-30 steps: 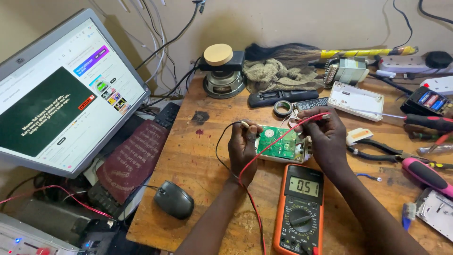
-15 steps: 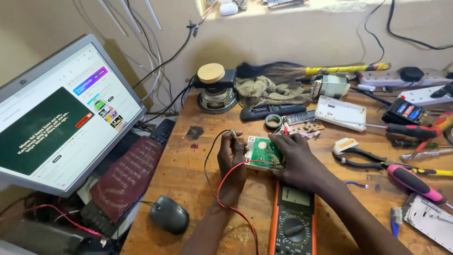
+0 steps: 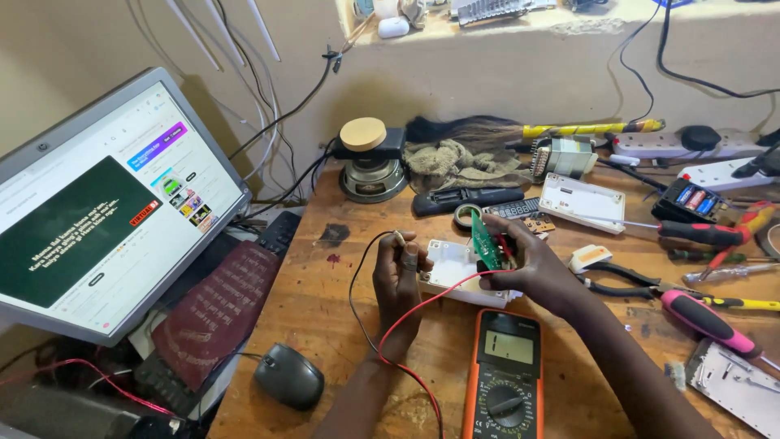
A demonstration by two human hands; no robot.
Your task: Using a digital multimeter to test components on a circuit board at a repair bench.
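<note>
Green, the small circuit board [image 3: 485, 241] stands on edge pinched in the right hand's [image 3: 536, 272] fingers above a white plastic case [image 3: 449, 268], while the left hand's [image 3: 398, 280] fingers pinch a thin probe [image 3: 400, 238], bare wooden desk [image 3: 313, 305] open leftward.

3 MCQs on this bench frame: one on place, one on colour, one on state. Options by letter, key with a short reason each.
1. Where is the multimeter?
A. on the window ledge
B. on the table near the person, below the hands
C. on the keyboard

2. What colour is the circuit board?
A. green
B. blue
C. yellow

3. How does the right hand hold the board?
A. flat on the table
B. tipped up on edge
C. not holding it

Key: 1 B, its orange case lies on the wood beneath the wrists. 2 A, the face is green. 3 B, it stands edge-on over the white housing; the left hand pinches a probe.
</note>
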